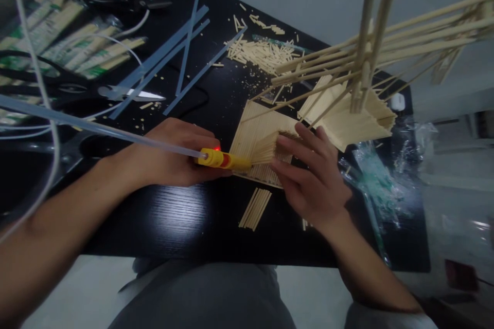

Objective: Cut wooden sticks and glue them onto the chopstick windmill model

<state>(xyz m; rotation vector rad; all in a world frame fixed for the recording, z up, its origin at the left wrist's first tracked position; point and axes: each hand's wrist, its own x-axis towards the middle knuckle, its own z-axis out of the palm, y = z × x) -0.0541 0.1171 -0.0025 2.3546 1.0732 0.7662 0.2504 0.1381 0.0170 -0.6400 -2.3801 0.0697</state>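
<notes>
My left hand (181, 151) is closed round a yellow glue gun (224, 159) with a red light and a long clear glue stick running out of its back. Its nozzle end points right, at a small box-like piece of wooden sticks (266, 149) on a flat panel of joined sticks (247, 123). My right hand (312, 169) is beside that piece, its curved fingertips at the near and right sides. Whether the fingers press on it is hard to tell. Just in front lies a short row of cut sticks (255, 209).
A stick frame (363, 61) rises at the right above another stick panel (347, 113). Cut stick pieces (266, 54) are heaped at the back. Scissors (131, 94), spare glue sticks (162, 56) and wrapped chopsticks (65, 36) lie left; crumpled plastic (378, 180) lies right.
</notes>
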